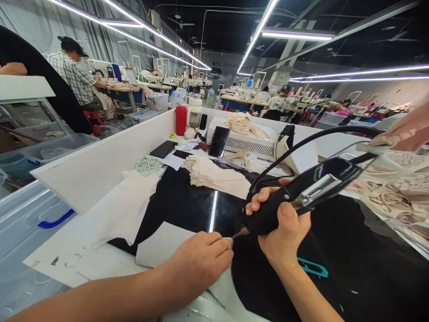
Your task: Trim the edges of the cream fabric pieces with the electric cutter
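My right hand (284, 228) is wrapped round a black handheld tool (268, 219) with a metal plate on its side and a black cable. The tool's narrow metal tip points left, close to the fingertips of my left hand (211, 259). Those fingers are pressed together at the corner of a white sheet (164, 246); what exactly they pinch is too small to tell. Under both hands lies a black surface (191, 210). A teal cutter (313, 267) rests on it beside my right wrist. Beyond are a stack of cream fabric pieces (217, 176) and, to the left, a pale fabric piece (129, 210).
Phones (219, 141), a red container (181, 120) and a bundle of pale green cord (148, 165) sit near the white side panel (110, 161). Cream strips (398, 188) are piled at the right. A seated person (73, 76) is at the back left.
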Motion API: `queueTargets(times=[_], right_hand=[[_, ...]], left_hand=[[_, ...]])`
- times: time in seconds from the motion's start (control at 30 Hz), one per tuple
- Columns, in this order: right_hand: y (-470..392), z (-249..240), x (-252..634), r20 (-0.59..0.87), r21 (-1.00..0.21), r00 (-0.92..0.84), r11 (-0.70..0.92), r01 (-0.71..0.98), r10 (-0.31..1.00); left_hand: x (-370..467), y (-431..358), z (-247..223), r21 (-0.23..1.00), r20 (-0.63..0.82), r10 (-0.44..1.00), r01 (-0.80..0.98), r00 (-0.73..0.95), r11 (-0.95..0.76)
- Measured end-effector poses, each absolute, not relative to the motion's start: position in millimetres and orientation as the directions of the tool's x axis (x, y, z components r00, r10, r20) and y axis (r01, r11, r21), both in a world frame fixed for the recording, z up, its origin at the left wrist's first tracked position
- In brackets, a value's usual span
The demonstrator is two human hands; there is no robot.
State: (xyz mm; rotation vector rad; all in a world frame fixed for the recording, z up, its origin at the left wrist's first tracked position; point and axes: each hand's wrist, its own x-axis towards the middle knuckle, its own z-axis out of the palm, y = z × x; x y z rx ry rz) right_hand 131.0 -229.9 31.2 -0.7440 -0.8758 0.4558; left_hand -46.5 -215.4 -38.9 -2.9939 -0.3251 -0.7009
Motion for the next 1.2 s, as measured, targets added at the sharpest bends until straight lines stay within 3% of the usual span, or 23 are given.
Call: queueTargets(times=[0.8,1.2], right_hand=[[-230.8,34.5,129.7,0.503,-0.741,0.593,0.667,-0.077,0.628],[-231.6,32.4,129.3,0.511,-0.747,0.586,0.662,-0.059,0.629]], left_hand=[[-45.7,-218.5,-45.1,-0.112,0.502,0.148,0.233,0.852,-0.966],[-45.3,-219.9,-42.8,-0.104,0.551,0.142,0.236,0.822,-0.966]])
